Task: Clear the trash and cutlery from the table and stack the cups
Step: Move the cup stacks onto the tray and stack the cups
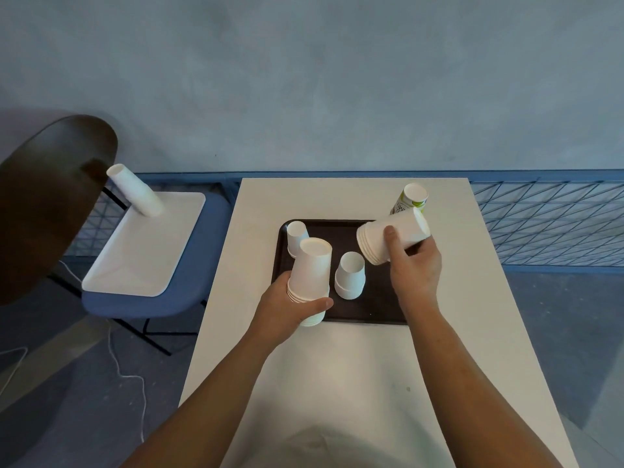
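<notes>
- my left hand [290, 307], fingers wrapped round the left stack [310, 270], holds it upright at the tray's [371, 312] near-left corner.
- my right hand [417, 270] grips the right stack [391, 239], tilted over the tray's far right.
- short stacks [350, 276] stand on the tray, with a green cup [409, 201] just behind it.
- a white table [337, 366] lies under the tray.

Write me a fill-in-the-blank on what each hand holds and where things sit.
The right hand grips a tilted cup stack in front of a cup printed in ___. The left hand grips an upside-down stack over the dark ___. The white tray lies on a blue ___.
Missing: green; tray; chair.
</notes>
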Demonstrator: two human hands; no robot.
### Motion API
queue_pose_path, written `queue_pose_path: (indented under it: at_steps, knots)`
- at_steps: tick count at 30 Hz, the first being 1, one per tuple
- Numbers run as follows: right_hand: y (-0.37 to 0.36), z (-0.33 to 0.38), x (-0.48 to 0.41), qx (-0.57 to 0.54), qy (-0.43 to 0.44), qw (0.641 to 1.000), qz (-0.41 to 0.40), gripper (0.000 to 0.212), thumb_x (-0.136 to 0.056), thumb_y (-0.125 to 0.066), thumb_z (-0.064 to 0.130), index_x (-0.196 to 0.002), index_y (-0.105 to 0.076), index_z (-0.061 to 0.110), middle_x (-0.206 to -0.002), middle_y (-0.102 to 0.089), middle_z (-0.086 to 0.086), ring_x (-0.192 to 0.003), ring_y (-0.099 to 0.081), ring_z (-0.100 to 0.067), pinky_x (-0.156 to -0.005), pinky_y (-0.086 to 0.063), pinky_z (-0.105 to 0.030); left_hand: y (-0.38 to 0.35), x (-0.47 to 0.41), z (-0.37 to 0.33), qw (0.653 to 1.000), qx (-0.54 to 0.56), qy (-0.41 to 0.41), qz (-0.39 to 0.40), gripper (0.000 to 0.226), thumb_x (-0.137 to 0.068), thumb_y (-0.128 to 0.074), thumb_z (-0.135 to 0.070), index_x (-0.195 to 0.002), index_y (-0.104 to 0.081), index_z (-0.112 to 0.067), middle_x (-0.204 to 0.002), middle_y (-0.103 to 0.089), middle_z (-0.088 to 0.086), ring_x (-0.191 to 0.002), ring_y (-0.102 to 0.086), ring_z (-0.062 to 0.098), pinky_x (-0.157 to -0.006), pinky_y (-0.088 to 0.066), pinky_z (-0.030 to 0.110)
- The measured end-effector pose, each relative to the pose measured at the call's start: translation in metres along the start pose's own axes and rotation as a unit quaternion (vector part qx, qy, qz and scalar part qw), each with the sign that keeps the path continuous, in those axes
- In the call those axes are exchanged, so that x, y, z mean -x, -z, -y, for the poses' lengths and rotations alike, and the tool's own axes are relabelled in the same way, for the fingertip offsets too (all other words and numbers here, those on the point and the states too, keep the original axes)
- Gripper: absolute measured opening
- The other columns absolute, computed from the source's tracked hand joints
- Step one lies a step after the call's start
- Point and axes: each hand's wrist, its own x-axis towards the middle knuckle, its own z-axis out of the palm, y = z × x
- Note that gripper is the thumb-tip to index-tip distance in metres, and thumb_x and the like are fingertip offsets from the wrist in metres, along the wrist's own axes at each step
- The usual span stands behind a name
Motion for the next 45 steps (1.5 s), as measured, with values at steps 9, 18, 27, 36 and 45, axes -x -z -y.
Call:
queue_pose_path:
  at_steps: [9,18,27,36,45]
  knots:
    - [-0.037,-0.061,-0.009,0.243,0.132,0.953,0.125,0.065,-0.079,-0.077,0.048,-0.132,-0.055,0.019,-0.122,-0.063,0.001,-0.111,-0.059,-0.019,-0.091,-0.051,-0.036,0.001,-0.011,0.001,0.999,0.029,0.015,-0.004,0.083,-0.052,-0.090,-0.063,-0.125,-0.061,-0.034,-0.114,-0.072,-0.012,-0.105,-0.069,0.012,-0.088,-0.061,0.038]
    - [-0.043,-0.095,-0.016,0.291,0.055,0.926,0.233,0.079,-0.083,-0.078,0.028,-0.149,-0.038,0.016,-0.147,-0.050,-0.006,-0.135,-0.048,-0.027,-0.109,-0.042,-0.040,0.002,-0.011,-0.002,0.999,0.040,0.021,-0.004,0.086,-0.054,-0.091,-0.061,-0.128,-0.060,-0.033,-0.116,-0.070,-0.011,-0.107,-0.068,0.013,-0.087,-0.060,0.035]
    - [-0.026,-0.028,0.028,0.140,0.178,0.961,0.161,0.057,-0.082,-0.057,0.035,-0.137,-0.056,0.019,-0.129,-0.056,0.005,-0.121,-0.051,-0.012,-0.101,-0.050,-0.040,-0.003,-0.002,-0.008,0.999,0.048,0.002,0.006,0.078,-0.056,-0.092,-0.057,-0.125,-0.063,-0.032,-0.113,-0.074,-0.010,-0.103,-0.072,0.011,-0.092,-0.061,0.042]
    - [-0.029,0.016,0.050,0.176,0.123,0.925,0.314,0.054,-0.087,-0.075,0.043,-0.132,-0.054,0.023,-0.100,-0.055,0.024,-0.100,-0.058,-0.006,-0.074,-0.043,-0.014,-0.009,0.014,-0.025,0.998,0.044,-0.029,0.019,0.068,-0.057,-0.090,-0.048,-0.119,-0.065,-0.034,-0.108,-0.076,-0.011,-0.100,-0.073,0.009,-0.093,-0.060,0.046]
    - [-0.023,0.030,0.049,0.175,0.135,0.936,0.272,0.051,-0.085,-0.075,0.049,-0.125,-0.057,0.021,-0.110,-0.067,0.008,-0.097,-0.064,-0.010,-0.075,-0.050,-0.022,-0.006,0.025,-0.026,0.998,0.033,-0.053,0.002,0.057,-0.069,-0.096,-0.032,-0.117,-0.066,-0.036,-0.103,-0.075,-0.016,-0.093,-0.072,0.004,-0.084,-0.062,0.036]
